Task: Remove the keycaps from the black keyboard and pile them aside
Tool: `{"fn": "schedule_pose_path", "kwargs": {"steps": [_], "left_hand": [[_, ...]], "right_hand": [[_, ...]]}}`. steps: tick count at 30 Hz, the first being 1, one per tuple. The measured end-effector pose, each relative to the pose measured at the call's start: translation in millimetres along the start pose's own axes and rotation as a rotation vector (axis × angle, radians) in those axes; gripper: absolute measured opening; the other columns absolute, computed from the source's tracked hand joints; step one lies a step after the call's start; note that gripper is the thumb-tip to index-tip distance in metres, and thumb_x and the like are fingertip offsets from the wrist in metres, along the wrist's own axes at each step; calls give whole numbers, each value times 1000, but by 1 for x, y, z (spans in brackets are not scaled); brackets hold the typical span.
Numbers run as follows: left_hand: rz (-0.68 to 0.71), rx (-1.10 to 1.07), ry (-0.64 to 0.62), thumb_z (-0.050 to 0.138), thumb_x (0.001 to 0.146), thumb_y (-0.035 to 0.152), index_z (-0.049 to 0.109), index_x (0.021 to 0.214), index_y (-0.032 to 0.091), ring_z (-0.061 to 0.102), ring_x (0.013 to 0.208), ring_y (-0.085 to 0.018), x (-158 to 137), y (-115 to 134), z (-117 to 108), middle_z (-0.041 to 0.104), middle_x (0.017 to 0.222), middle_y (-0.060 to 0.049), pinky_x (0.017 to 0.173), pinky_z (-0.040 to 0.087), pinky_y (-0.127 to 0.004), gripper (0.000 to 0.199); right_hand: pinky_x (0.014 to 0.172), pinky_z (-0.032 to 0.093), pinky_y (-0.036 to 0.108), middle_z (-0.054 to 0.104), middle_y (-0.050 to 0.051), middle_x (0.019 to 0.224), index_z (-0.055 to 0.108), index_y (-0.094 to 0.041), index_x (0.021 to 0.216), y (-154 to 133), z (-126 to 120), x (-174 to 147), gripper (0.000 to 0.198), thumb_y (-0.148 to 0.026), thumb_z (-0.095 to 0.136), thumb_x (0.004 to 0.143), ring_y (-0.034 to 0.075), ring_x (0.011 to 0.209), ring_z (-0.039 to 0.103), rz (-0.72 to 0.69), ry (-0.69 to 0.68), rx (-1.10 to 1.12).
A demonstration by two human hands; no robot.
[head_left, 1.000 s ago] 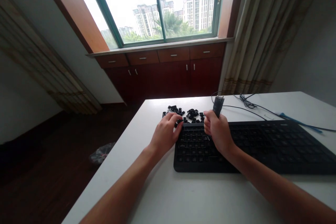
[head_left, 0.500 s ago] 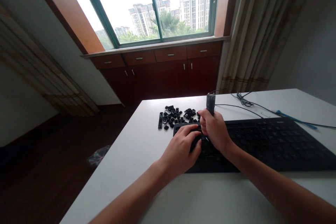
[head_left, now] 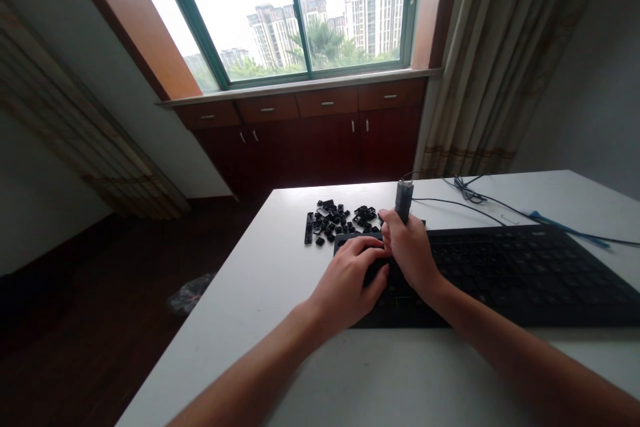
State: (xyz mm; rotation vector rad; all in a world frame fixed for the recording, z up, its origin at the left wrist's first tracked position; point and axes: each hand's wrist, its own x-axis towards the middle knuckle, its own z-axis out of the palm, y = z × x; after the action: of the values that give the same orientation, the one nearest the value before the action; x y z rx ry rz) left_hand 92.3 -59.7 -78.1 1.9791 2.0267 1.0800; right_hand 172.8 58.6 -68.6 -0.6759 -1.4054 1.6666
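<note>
A black keyboard (head_left: pixel 540 273) lies on the white table, with keys off around its left end. My right hand (head_left: pixel 410 250) is closed in a fist round an upright dark-handled tool (head_left: pixel 404 199), whose butt sticks out above the thumb. The tool's lower end is hidden behind my hands, over the left part of the keyboard. My left hand (head_left: pixel 350 277) rests on the keyboard's left end, fingers bent and thumb apart from them. Its fingertips come close to the bottom of my right fist. Behind the keyboard lies a pile of loose black keycaps (head_left: pixel 333 218).
A black cable (head_left: pixel 467 190) lies coiled at the table's back, beside a blue strip-like thing (head_left: pixel 570 229). The white table (head_left: pixel 280 280) has its left edge over a dark floor, where a clear plastic bag (head_left: pixel 189 293) lies. Cabinets (head_left: pixel 310 147) stand under the window.
The tool in my right hand leans slightly more to the right. My left fingertips have moved nearer to my right fist. The view has shifted a little.
</note>
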Motion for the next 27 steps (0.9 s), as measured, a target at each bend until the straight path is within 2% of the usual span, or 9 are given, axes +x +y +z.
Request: {"fn": "schedule_pose_path", "kwargs": {"steps": [3, 5, 7, 10, 12, 15, 19, 24, 27], "left_hand": [[-15, -13, -8, 58, 97, 22, 71, 115, 19, 62, 119, -27, 0, 1, -1, 65, 128, -11, 110, 50, -45, 23], [-50, -20, -11, 55, 98, 24, 70, 116, 19, 60, 122, -27, -1, 5, -1, 64, 131, -11, 112, 49, -46, 24], [-100, -19, -10, 52, 99, 25, 65, 125, 17, 55, 131, -28, -2, 11, 0, 59, 139, -13, 116, 44, -48, 30], [-142, -28, -35, 51, 97, 25, 44, 148, 10, 37, 148, -32, -2, 23, 4, 43, 158, -18, 125, 33, -52, 54], [-148, -28, -62, 49, 95, 24, 31, 155, 7, 26, 154, -34, -1, 29, 8, 31, 164, -20, 128, 25, -55, 65], [-134, 31, -82, 45, 96, 24, 21, 157, 3, 20, 156, -36, -1, 32, 17, 26, 165, -24, 129, 20, -58, 69], [-80, 105, -56, 45, 95, 20, 16, 158, 3, 23, 155, -37, -2, 27, 25, 31, 162, -26, 128, 23, -59, 71], [-35, 121, -19, 40, 98, 17, 22, 155, 5, 32, 152, -33, -2, 24, 28, 40, 157, -24, 128, 26, -57, 61], [-43, 126, -16, 37, 100, 15, 26, 153, 2, 39, 148, -33, 0, 24, 27, 45, 153, -25, 128, 27, -55, 57]], "right_hand": [[37, 24, 26, 39, -8, 46, 43, -24, 59, 2, 2, 2, 35, -39, 67, 80, 9, 39, 29, 45, 8, 49], [36, 18, 25, 33, -9, 44, 38, -24, 56, 1, 2, 6, 39, -35, 68, 77, 7, 38, 22, 126, -65, 156], [37, 12, 24, 27, -11, 44, 34, -24, 53, -1, -1, 8, 41, -31, 68, 75, 5, 39, 16, 189, -185, 291], [38, 11, 23, 29, -10, 44, 38, -23, 54, -2, -6, 8, 38, -27, 68, 76, 5, 39, 16, 187, -373, 385], [38, 13, 23, 31, -10, 44, 40, -23, 53, -1, -8, 6, 37, -26, 67, 78, 6, 39, 19, 137, -417, 393], [38, 15, 24, 33, -9, 43, 41, -22, 52, 1, -9, 0, 36, -24, 65, 79, 6, 38, 21, 40, -367, 410], [39, 17, 24, 34, -8, 43, 44, -22, 51, 1, -9, -6, 35, -23, 65, 79, 6, 38, 24, -25, -299, 411], [39, 19, 25, 35, -8, 43, 44, -22, 52, -1, -7, -7, 34, -21, 64, 79, 7, 38, 26, -68, -262, 461], [38, 17, 24, 34, -8, 43, 43, -22, 52, -1, -5, -6, 33, -21, 65, 77, 6, 37, 25, -32, -266, 488]]}}
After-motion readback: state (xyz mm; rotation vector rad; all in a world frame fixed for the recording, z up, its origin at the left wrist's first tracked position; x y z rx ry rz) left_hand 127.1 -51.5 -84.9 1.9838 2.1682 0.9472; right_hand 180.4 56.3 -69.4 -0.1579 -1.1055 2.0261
